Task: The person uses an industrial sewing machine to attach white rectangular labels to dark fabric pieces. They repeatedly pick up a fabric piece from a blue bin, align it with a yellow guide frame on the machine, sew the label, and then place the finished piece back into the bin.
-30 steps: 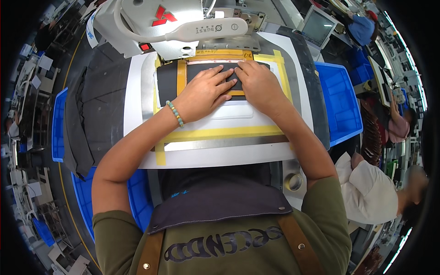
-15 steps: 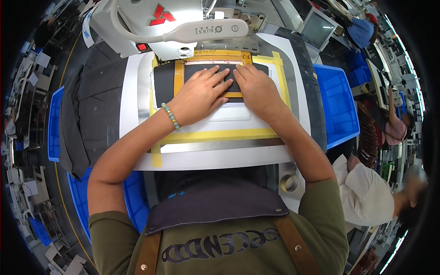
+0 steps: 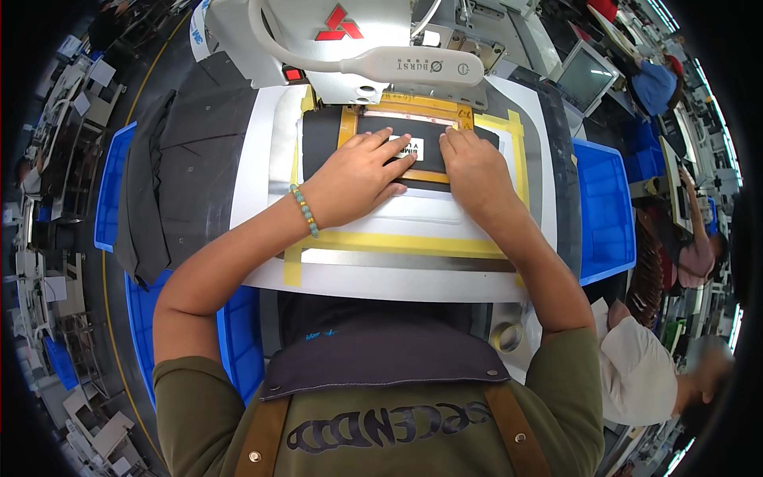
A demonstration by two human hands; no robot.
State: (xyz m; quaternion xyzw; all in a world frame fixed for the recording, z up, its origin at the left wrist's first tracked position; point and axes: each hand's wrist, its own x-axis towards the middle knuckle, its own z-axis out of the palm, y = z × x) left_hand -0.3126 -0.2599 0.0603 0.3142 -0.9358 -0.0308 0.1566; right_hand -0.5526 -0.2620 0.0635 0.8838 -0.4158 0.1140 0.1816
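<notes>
My left hand (image 3: 350,181), with a beaded bracelet at the wrist, lies with spread fingers over the lower left part of a yellow-orange rectangular frame (image 3: 348,127). Its fingertips rest on a small white printed label (image 3: 420,149), partly covered by them, on dark fabric (image 3: 433,139) inside the frame. At the frame's right side my right hand (image 3: 481,179) has its fingers bent and drawn together, tips on the upper right corner. Its thumb is hidden, and I cannot make out what is between the fingers.
A white machine head (image 3: 366,36) with a pale lamp arm (image 3: 421,67) stands just beyond the frame. Yellow tape (image 3: 413,245) borders the white work sheet. Blue bins (image 3: 604,211) stand beside the table, and dark cloth (image 3: 143,191) hangs at the left. People work at the right.
The view has shifted, so the scene sits further right and slightly lower. My left fingers have moved apart from the right hand, uncovering the white label. My right fingers are more bent at the frame's corner.
</notes>
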